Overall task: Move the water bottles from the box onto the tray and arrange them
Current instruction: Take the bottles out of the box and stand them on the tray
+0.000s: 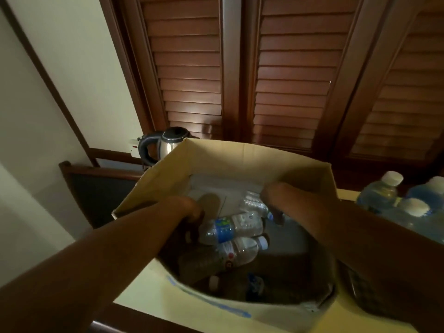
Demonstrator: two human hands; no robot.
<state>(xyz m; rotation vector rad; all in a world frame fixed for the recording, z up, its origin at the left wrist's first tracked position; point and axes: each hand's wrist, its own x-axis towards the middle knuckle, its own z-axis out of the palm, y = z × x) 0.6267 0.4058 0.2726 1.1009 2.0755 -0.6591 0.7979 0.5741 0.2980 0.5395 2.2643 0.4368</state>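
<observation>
An open cardboard box [242, 155] fills the middle of the head view. Several clear water bottles lie on their sides inside it, among them one with a blue label [234, 228] and one with a white cap [240, 252]. Both my hands are down in the box. My left hand [186, 207] curls at the base end of the blue-label bottle. My right hand [278, 200] reaches over a bottle [254, 203] at the back of the box; its fingertips are hidden. Three upright bottles [379, 193] stand outside the box at the right. What they stand on is hidden.
A steel kettle with a black handle [165, 144] stands behind the box's left corner, by a wall socket. Dark wooden louvred doors [288, 80] fill the background. A dark chair back [101, 188] sits at the left. The box rests on a pale yellow surface [144, 294].
</observation>
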